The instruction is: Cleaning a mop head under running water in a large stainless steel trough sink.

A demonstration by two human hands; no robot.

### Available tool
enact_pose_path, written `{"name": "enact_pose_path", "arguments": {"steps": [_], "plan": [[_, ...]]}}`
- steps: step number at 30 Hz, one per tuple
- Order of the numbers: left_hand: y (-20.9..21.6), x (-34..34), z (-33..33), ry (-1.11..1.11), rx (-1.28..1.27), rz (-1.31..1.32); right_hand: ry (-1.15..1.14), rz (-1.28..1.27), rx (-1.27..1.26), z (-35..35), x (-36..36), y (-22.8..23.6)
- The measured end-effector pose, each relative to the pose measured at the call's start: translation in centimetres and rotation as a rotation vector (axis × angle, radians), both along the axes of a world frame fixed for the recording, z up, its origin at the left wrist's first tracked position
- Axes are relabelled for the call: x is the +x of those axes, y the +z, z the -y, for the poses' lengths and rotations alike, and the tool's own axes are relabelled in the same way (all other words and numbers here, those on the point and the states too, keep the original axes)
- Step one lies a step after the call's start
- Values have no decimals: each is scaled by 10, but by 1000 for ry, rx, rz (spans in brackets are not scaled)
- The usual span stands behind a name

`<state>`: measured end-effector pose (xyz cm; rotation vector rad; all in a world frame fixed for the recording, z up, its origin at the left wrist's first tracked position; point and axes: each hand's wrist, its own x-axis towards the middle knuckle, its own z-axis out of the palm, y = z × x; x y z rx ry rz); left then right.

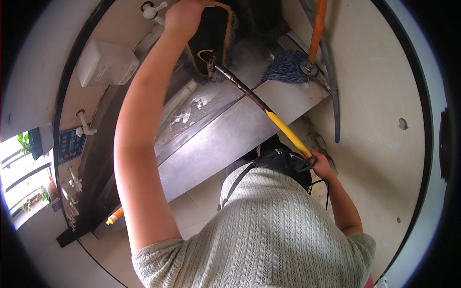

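Observation:
A flat dust mop with a dark pad (pixel 213 31) edged in yellow and a grey fringe stands raised over the metal sink trough (pixel 216 134). Its handle (pixel 288 132), dark and worn near the head and yellow lower down, slopes toward my waist. My right hand (pixel 322 165) is closed around the handle's lower end, beside a black loop. At the top of the view my left hand (pixel 185 17) is closed at the pad's upper left edge, its fingertips partly hidden. Just left of it is a white tap (pixel 152 10).
A blue string mop (pixel 288 67) with an orange handle (pixel 318 29) rests on the trough's right end. A dark pole (pixel 334 96) leans against the right wall. On the left wall are a white box (pixel 106 65) and more taps (pixel 84 125). An orange tube (pixel 114 216) lies below.

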<state>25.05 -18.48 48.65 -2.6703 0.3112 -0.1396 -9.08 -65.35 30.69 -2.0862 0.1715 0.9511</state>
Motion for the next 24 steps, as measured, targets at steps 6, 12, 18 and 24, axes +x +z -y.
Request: {"name": "enact_pose_path", "arguments": {"steps": [6, 12, 18, 24], "plan": [[21, 9, -23, -102, -228, -182, 59, 94, -19, 4, -3, 2], [23, 7, -13, -157, -282, -178, 7, 43, 10, 8, -8, -6], [5, 17, -40, -198, -311, -53, 44, 35, 19, -1, 6, 7], [9, 15, -29, -8, -258, -100, 24, 6, 42, -9, 10, 7]]}}
